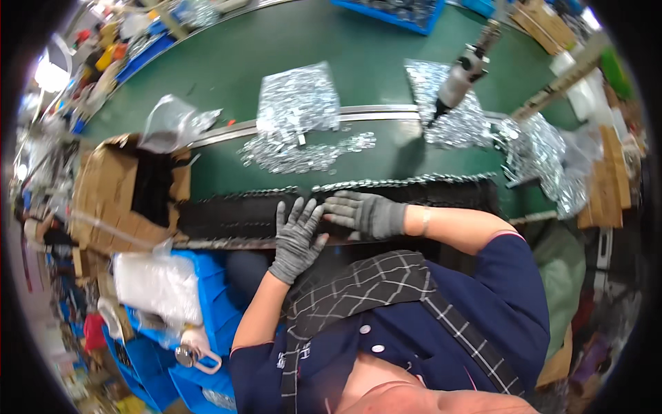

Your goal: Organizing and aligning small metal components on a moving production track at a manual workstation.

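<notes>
A long black strip or tray (241,219) runs across the near edge of the green table, with small shiny metal pieces (414,181) lined up along its far side. Both hands wear grey knit gloves. Over the strip's middle, my left hand (296,238) lies with fingers spread, pointing away from me. My right hand (367,212) reaches in from the right, fingers stretched out flat and pointing left, close to the left fingertips. I see nothing held in either hand. Beyond them lies a loose heap of metal pieces (296,153), spilling from a clear bag (298,96).
An electric screwdriver (456,84) hangs over another bag of metal pieces (452,117). More bags (541,159) sit at the right. An open cardboard box (103,186) stands left, above blue bins (214,290). A metal rail (376,112) crosses the table; a blue tray (420,21) lies far back.
</notes>
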`<state>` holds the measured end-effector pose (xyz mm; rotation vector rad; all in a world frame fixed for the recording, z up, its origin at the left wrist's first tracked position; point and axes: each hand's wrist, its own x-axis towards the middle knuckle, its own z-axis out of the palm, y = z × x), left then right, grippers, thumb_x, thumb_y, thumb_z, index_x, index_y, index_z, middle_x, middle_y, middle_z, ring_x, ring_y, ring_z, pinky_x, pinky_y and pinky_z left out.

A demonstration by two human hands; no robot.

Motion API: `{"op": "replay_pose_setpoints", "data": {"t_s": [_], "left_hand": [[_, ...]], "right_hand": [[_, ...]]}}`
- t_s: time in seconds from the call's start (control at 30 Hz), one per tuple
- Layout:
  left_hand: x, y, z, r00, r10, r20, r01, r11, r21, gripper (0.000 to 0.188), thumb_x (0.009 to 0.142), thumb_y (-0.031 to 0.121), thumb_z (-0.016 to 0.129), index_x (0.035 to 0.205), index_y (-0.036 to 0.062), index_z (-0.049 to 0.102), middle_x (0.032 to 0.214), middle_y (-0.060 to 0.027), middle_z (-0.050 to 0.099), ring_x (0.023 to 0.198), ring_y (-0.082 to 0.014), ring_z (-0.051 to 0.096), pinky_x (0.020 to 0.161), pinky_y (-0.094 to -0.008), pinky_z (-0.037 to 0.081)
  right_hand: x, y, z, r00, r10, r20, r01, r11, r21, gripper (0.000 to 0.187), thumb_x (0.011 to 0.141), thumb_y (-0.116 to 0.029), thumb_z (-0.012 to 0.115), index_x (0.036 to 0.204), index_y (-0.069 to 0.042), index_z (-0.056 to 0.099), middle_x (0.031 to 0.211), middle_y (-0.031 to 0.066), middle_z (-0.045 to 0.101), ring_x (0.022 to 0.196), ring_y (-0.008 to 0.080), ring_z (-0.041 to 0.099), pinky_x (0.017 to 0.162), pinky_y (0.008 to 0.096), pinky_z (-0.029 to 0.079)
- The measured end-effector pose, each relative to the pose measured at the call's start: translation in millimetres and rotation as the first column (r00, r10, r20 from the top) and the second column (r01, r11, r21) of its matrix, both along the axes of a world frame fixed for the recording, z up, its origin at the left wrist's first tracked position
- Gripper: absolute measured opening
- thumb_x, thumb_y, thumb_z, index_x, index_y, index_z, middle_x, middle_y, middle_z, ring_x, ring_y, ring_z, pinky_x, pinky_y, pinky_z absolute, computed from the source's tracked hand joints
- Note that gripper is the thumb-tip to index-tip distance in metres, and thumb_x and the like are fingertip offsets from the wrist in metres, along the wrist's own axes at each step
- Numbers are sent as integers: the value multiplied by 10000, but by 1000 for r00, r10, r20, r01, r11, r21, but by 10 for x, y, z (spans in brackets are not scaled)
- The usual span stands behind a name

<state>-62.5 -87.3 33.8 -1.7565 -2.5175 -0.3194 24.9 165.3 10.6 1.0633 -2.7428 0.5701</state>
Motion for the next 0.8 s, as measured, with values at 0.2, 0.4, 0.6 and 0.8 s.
{"op": "replay_pose_setpoints", "data": {"t_s": [0.2,0.4,0.6,0.8], "left_hand": [[-335,-371,15,948,311,-70,-305,949,85,766,884,513,548,1510,129,331,1593,-106,267,1481,-320,207,1189,-567,66],[-314,-320,-105,968,186,-169,-200,977,-68,793,833,588,560,1508,226,356,1616,-93,207,1502,-302,136,1144,-655,43],[-190,-111,-16,969,229,-91,-241,959,-151,789,821,590,573,1494,230,375,1596,-92,251,1480,-303,196,1118,-689,76],[-106,51,3,963,264,-44,-268,954,-138,742,827,561,585,1465,222,415,1573,-84,295,1449,-301,254,1101,-702,123]], "right_hand": [[26,-12,266,1000,19,21,-20,999,50,742,863,-390,613,1449,-5,371,1501,208,387,1409,333,367,1190,474,241],[13,-46,305,999,28,18,-30,995,92,724,867,-400,592,1434,7,398,1501,204,391,1409,333,365,1197,465,233],[1,-61,348,999,24,28,-27,991,127,729,856,-384,608,1435,8,400,1503,208,389,1407,335,369,1195,467,238],[43,-41,343,999,32,11,-33,991,132,737,852,-380,610,1442,5,392,1512,207,377,1409,335,365,1194,465,239]]}}
